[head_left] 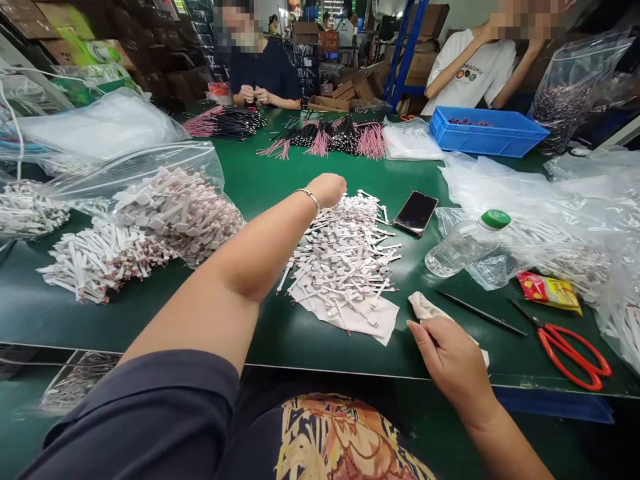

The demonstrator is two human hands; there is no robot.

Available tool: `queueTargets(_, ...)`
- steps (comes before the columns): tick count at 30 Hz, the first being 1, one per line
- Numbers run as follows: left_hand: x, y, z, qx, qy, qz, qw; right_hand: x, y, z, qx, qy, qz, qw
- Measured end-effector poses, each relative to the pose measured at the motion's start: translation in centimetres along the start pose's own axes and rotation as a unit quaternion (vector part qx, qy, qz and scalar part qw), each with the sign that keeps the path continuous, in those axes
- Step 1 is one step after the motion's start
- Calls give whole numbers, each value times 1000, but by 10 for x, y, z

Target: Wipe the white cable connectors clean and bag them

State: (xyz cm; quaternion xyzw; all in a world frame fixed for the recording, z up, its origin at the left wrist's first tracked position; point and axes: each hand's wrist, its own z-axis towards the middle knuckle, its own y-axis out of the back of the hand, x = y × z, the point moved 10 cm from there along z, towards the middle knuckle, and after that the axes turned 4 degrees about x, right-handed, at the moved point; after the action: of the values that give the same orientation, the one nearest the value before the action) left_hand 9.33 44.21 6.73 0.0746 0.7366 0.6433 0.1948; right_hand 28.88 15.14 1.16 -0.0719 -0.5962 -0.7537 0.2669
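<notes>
A heap of short white USB cables [345, 247] lies in front of me, partly on a white cloth [377, 323]. My left hand [327, 190] reaches to the far edge of this heap. Its fingers are curled down, and whatever they hold is hidden behind the hand. Close to the table's front edge, my right hand [453, 353] is closed over a crumpled white cloth [424, 308], with the thumb pointing forward. Parts of that cloth stick out ahead of the hand and at its right side.
Right of the heap are a phone [416, 213], a clear bottle [463, 247], a thin dark rod [483, 312] and red-handled scissors [575, 353]. Bagged white cables [175, 207] lie left. Wire bundles [330, 137] and a blue bin [487, 133] stand farther back, before two people.
</notes>
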Motion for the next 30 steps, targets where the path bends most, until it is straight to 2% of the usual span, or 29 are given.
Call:
queueTargets(3, -2, -12, 22, 26, 8, -7, 1000, 1, 2, -2, -8, 8, 43, 999)
queueTargets(7, -12, -39, 40, 55, 9, -8, 998, 1, 4, -3, -20, 4, 72, 997)
queueTargets(10, -18, -60, 37, 92, 1, -6, 996, -2, 4, -2, -20, -4, 93, 995)
queueTargets(13, -17, -69, 23, 119, -8, 0, 993, -2, 6, -1, -21, -4, 100, 995)
queueTargets(17, -12, -64, 2, 161, -15, 5, 987, -3, 7, -2, -17, -13, 107, 994)
queueTargets(19, -12, -54, -1, 166, -7, 11, 986, -3, 7, -2, -17, -15, 112, 993)
queueTargets(22, -21, -22, 10, 88, -4, 73, 993, -3, 7, -3, -17, -13, 120, 993)
queueTargets(24, -34, -8, 23, 47, -21, 118, 992, -2, 7, -3, -17, -9, 126, 992)
queueTargets(26, -47, -9, 38, 43, -37, 141, 988, -1, 7, -3, -18, -4, 132, 991)
queueTargets(30, -55, -25, 70, 57, -34, 155, 986, 0, 10, -5, -29, 3, 144, 989)
